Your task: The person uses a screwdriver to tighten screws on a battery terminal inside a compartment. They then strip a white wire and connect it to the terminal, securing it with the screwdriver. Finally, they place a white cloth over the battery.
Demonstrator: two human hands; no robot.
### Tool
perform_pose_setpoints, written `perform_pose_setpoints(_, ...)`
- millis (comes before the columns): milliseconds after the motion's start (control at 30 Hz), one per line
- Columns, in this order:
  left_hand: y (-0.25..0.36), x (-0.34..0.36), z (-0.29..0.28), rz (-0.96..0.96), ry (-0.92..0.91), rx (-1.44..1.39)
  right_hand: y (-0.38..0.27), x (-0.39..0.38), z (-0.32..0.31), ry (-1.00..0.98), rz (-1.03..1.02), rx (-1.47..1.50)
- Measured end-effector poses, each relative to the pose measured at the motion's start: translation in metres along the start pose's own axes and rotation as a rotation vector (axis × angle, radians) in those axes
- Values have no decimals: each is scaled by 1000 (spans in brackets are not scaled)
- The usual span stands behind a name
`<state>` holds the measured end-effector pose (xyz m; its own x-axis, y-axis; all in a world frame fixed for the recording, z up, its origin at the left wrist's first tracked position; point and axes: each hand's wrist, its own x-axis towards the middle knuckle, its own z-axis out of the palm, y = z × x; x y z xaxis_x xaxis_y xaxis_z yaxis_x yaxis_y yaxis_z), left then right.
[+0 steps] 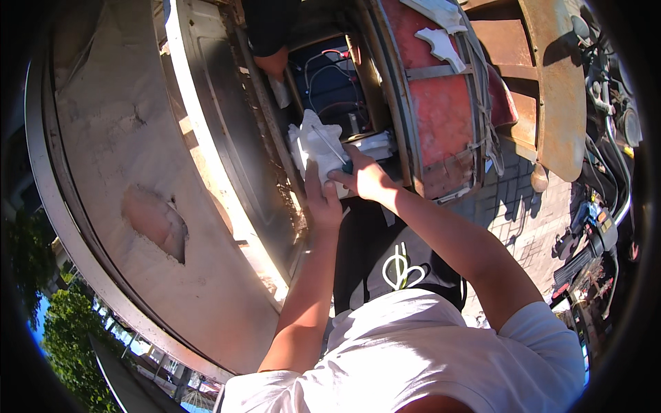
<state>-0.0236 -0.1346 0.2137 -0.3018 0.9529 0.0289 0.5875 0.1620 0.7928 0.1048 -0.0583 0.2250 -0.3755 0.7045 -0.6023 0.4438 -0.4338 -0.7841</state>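
A jagged piece of white foam [318, 134] sits in front of me at the opening of a rusty metal frame. My left hand [322, 205] grips its near edge, fingers stretched up along it and the thumb beside them. In my right hand [366, 177], closed round a dark handle, is a screwdriver [329, 142]. Its thin metal shaft lies slantwise across the foam, pointing up and left. The tip's exact contact with the foam is too small to tell.
Beyond the foam, a dark blue battery-like box [334, 86] with red and pale wires sits inside the frame. Another person's hand [274, 63] reaches in there. White scraps [441, 47] lie on a red panel [441, 117]. A beige torn panel [138, 138] stands left; rusty sheet metal [551, 103] stands right.
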Motion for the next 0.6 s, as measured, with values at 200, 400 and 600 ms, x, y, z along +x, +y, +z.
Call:
perform_pose_setpoints(200,-11,60,-3,-347,-68,262,-38,51,-3,25,116,-48)
perform_pose_setpoints(400,15,86,-22,-359,-258,126,-48,58,-26,-33,199,134)
perform_pose_setpoints(600,55,40,-46,-265,-405,125,-20,-26,-28,0,216,50)
